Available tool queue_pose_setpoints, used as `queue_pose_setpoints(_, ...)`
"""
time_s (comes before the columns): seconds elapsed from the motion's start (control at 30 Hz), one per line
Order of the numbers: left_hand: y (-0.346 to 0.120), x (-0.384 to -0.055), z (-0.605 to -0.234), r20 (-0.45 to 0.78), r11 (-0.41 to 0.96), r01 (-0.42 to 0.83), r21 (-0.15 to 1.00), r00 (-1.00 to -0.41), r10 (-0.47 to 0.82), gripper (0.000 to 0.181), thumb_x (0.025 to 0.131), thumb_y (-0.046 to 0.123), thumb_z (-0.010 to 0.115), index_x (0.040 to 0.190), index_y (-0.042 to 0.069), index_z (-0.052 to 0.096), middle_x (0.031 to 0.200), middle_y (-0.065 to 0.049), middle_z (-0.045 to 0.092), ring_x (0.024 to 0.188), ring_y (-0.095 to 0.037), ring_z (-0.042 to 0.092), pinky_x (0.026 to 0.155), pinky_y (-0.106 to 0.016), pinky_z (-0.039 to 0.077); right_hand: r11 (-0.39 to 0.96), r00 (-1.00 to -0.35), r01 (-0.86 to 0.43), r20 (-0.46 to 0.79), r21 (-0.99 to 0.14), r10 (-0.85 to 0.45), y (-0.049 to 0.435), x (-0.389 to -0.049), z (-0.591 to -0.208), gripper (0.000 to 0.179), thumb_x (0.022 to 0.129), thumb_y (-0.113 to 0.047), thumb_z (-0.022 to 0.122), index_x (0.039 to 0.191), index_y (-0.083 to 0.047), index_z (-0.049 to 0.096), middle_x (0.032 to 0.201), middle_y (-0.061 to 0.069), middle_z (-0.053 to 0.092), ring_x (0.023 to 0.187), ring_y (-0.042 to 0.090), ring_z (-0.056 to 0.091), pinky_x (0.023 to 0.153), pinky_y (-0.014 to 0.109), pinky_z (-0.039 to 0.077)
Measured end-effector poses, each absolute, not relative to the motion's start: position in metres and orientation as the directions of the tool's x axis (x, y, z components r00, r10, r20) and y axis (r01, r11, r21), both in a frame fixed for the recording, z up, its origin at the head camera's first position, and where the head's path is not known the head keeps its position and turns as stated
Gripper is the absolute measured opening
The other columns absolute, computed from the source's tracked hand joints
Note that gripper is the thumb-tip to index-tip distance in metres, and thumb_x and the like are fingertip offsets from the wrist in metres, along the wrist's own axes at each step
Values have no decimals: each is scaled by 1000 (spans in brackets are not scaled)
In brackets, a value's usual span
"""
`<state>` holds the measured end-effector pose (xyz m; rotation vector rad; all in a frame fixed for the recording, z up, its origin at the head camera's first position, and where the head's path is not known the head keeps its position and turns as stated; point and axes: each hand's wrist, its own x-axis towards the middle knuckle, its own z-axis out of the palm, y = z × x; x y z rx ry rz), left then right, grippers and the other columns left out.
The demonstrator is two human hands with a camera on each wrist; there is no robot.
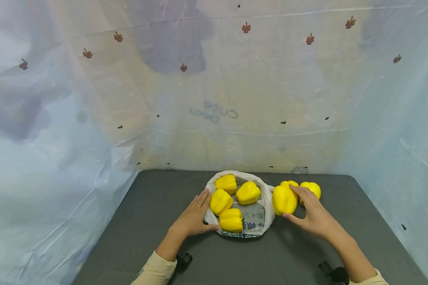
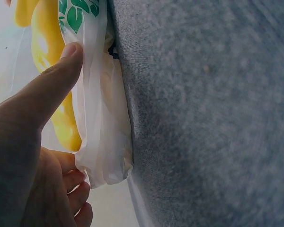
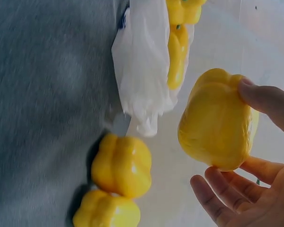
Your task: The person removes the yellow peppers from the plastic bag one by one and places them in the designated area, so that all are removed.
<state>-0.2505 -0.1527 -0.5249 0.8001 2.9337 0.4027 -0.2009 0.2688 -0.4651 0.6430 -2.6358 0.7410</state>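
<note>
A white plastic bag point(image 1: 271, 221) with its mouth rolled wide lies on the table, with several yellow bell peppers point(image 1: 248, 192) inside. My left hand point(image 1: 194, 217) rests against the bag's left side, fingers extended along the rim and thumb on its near side. In the left wrist view the thumb point(image 2: 61, 71) touches the white plastic. My right hand point(image 1: 314, 215) pinches a yellow bell pepper point(image 1: 284, 200) between thumb and fingers, just right of the bag. The right wrist view shows this held pepper point(image 3: 217, 120) raised off the table.
Two more yellow bell peppers point(image 3: 120, 165) sit on the table right of the bag, partly behind my right hand in the head view. The dark grey table point(image 1: 157, 190) is enclosed by pale printed sheeting point(image 1: 214, 87) at the back and sides.
</note>
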Motion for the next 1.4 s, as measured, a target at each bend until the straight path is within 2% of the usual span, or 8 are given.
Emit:
queue_pose_setpoints(0.43,-152,-250,-524,1,825,493,275,-859,513,121,92,66,76,171,0,13,180,-17,7,167,-32,10,135,-51,14,785,-858,-465,426,-410,-286,306,-203,-461,97,79,-20,98,156,4,44,145,28,50,130,50,48,96,74,47)
queue_pose_setpoints(0.53,-152,-250,-523,0,826,490,280,-860,510,121,92,65,76,171,-1,13,180,-17,7,167,-32,10,135,-51,14,799,-866,-449,416,-400,-277,313,-204,-460,97,80,-20,98,156,7,44,143,28,51,124,48,51,92,68,52)
queue_pose_setpoints(0.67,-151,-250,-524,-2,829,483,281,-864,504,121,92,64,77,171,0,13,180,-17,7,167,-32,10,135,-50,14,824,-872,-426,412,-373,-264,322,-206,-459,97,81,-21,98,156,8,44,141,27,52,112,39,56,83,54,57)
queue_pose_setpoints(0.8,-151,-250,-525,-5,834,476,278,-868,497,121,92,65,77,172,1,12,180,-16,7,167,-31,10,135,-50,14,840,-876,-411,408,-356,-256,330,-208,-460,96,81,-21,97,156,8,44,140,28,51,109,37,57,79,45,59)
queue_pose_setpoints(1.23,-151,-250,-525,-9,840,474,265,-870,494,122,92,67,76,172,1,12,180,-15,7,167,-31,10,135,-49,14,842,-885,-399,393,-364,-249,356,-216,-462,97,82,-16,96,156,11,41,141,31,47,111,42,55,80,46,59)
queue_pose_setpoints(1.3,-151,-250,-525,-8,839,476,264,-868,496,122,92,67,76,172,1,12,180,-16,7,167,-31,10,135,-49,14,839,-881,-405,400,-364,-252,361,-217,-464,97,81,-14,96,156,12,40,141,31,47,113,42,54,82,38,58)
queue_pose_setpoints(1.4,-151,-250,-525,-7,837,480,263,-867,499,122,92,68,75,172,1,12,180,-16,7,167,-31,10,135,-49,14,833,-874,-414,416,-365,-252,368,-219,-465,98,80,-12,97,156,12,40,140,31,48,113,42,54,83,17,50)
